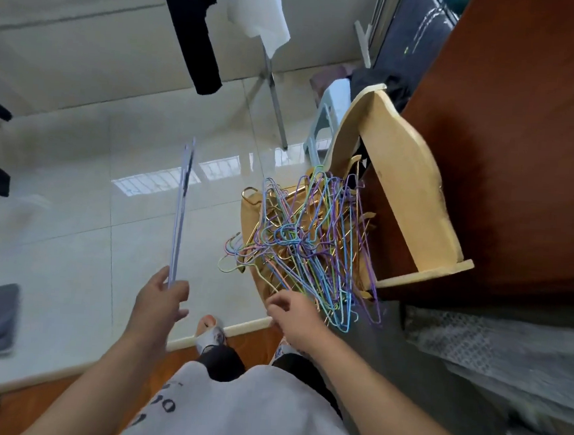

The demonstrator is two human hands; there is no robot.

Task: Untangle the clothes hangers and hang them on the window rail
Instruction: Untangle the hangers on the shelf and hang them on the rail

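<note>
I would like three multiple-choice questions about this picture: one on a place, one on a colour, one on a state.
1. Where does the tangled pile of hangers lie?
A. on the wooden chair
B. on the floor tiles
C. on a window rail

2. What colour is the garment hanging at top left?
A. red
B. black
C. yellow

3. What is the left hand doing?
A. resting open
B. gripping pale hangers
C. holding a white cloth

Answers:
1 A, the pile rests on the chair seat.
2 B, the cloth is plainly black.
3 B, fingers curl round the hangers' lower end.
</note>
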